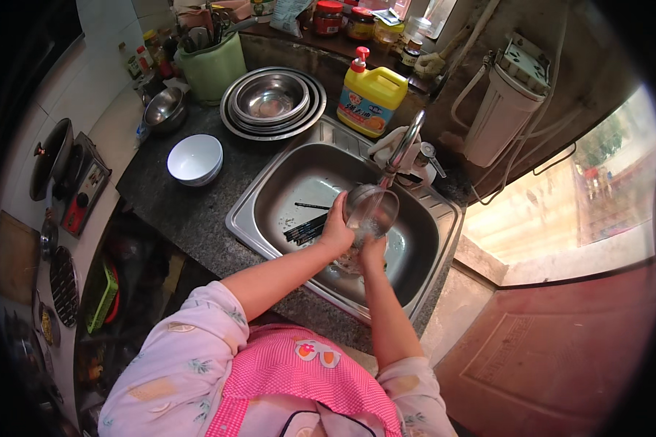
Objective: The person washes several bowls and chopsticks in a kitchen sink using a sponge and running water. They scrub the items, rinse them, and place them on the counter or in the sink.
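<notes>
Over the stainless steel sink (276,180), a small metal bowl (380,205) is held tilted between both hands. My left hand (337,232) grips its left side, while my right hand (372,252) holds the near rim. Water runs from the curved chrome faucet (410,134) into the bowl and splashes inside it. Several dark chopsticks (306,228) lie on the sink floor beside my left hand, one of them apart from the bundle. Something wet beneath the hands is partly hidden and I cannot tell what it is.
Nested metal basins (273,101) and white bowls (195,158) stand on the dark stone counter (158,199) to the left. A yellow detergent jug (372,98) with a red pump stands behind the sink. A white water filter (505,120) hangs at right; a hotplate (85,188) sits far left.
</notes>
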Available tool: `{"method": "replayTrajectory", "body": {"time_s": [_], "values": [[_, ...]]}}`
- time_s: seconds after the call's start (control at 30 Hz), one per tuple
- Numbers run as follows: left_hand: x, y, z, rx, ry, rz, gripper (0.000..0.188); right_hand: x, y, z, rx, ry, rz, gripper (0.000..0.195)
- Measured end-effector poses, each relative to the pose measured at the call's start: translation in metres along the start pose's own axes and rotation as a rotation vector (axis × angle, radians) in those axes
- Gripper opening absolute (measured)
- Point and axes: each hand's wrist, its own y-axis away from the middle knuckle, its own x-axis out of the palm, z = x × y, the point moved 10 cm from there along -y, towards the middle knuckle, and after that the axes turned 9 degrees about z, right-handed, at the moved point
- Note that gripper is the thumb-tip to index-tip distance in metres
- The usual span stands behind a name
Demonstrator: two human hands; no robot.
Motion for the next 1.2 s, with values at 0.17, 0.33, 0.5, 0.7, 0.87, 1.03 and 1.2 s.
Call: {"method": "replayTrajectory", "body": {"time_s": [0.17,0.33,0.5,0.7,0.87,1.03,1.2], "values": [[0.007,0.008,-0.008,-0.453,0.313,0.273,0.091,-0.045,0.021,0.101,-0.211,0.479,-0.049,0.024],[0.005,0.009,-0.004,-0.112,0.187,-0.016,0.082,0.036,0.055,0.04,0.246,-0.43,0.268,0.021],[-0.009,0.003,-0.013,-0.367,0.306,0.215,0.085,-0.033,0.02,0.102,-0.275,0.561,0.004,0.03],[-0.01,0.002,-0.015,-0.209,0.294,-0.019,0.084,-0.009,0.027,0.059,0.007,-0.12,0.035,0.026],[-0.011,0.016,-0.002,0.007,0.125,-0.062,0.088,0.029,0.042,0.034,0.205,-0.131,0.544,0.032],[0.016,0.051,0.018,-0.77,0.475,0.087,0.085,-0.021,0.04,0.16,-0.78,1.165,0.069,0.02],[0.036,0.044,0.04,-0.773,0.534,0.118,0.08,0.021,0.078,0.185,-1.192,1.073,0.24,0.022]]}}
